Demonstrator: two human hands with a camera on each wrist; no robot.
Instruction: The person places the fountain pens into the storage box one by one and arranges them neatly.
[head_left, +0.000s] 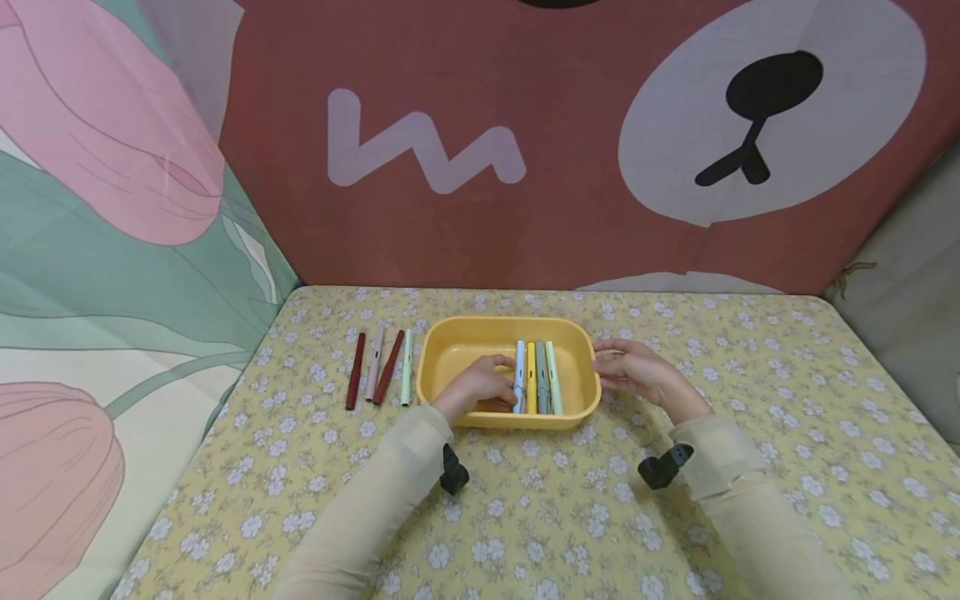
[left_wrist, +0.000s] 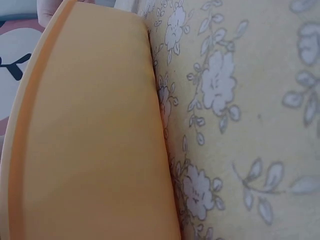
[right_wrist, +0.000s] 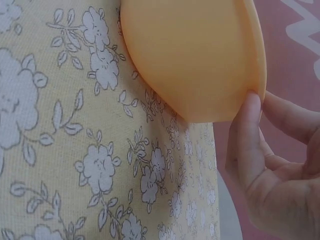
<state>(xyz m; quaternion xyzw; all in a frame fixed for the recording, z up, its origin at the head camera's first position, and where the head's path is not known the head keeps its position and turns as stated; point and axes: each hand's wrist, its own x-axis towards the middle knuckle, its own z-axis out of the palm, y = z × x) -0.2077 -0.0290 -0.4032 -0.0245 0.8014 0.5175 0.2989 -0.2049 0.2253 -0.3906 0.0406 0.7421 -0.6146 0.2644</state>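
Observation:
A yellow tray (head_left: 457, 327) sits on the table. Inside, toward its right end, a light blue pen (head_left: 520, 358), a yellow pen (head_left: 532, 379), a grey-green pen (head_left: 542, 375) and a pale green pen (head_left: 553, 379) lie side by side. My left hand (head_left: 483, 382) reaches over the tray's front rim, its fingers bent and pinching the light blue pen near its lower half. That hand is out of sight in the left wrist view, where the tray's outer wall (left_wrist: 95, 120) fills the left half. With thumb and fingers my right hand (right_wrist: 275, 175) grips the tray's right rim.
Left of the tray lie two dark red pens (head_left: 356, 371), a lilac pen (head_left: 375, 362) and another pale green pen (head_left: 407, 367). A floral cloth (head_left: 525, 517) covers the table. Behind it stands a printed red-brown backdrop (head_left: 450, 242).

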